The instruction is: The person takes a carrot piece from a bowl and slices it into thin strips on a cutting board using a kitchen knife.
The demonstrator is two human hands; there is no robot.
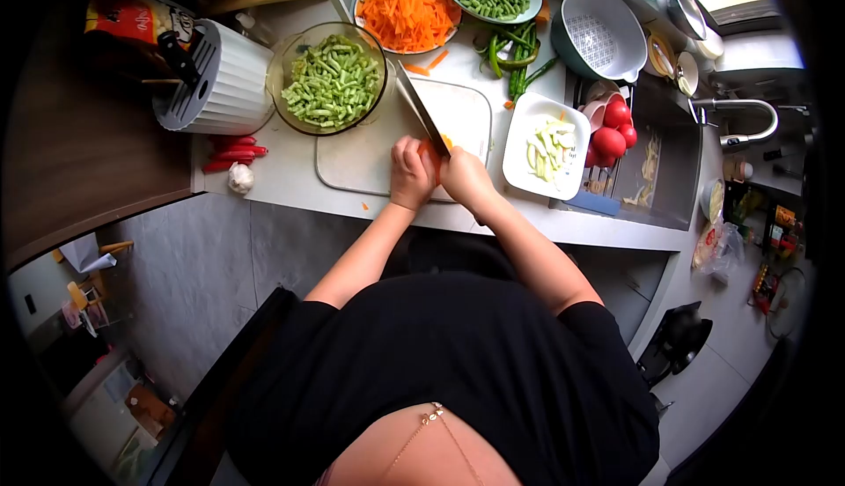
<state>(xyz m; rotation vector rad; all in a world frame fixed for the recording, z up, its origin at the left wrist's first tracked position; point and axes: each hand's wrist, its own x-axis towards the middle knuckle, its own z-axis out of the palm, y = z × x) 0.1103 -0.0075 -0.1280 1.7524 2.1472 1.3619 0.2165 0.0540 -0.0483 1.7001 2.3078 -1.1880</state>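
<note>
The left hand's [414, 172] fingers curl round the carrot [431, 153] on the board [468, 112]; right beside them, the right hand [466, 180] grips the knife [421, 109], blade pointing beyond both hands' fingers.

Grey tiled floor [207, 244], dark wood-toned panel [79, 143] at left, pale countertop [295, 188], steel sink [673, 169], bright daylight at upper right.
</note>
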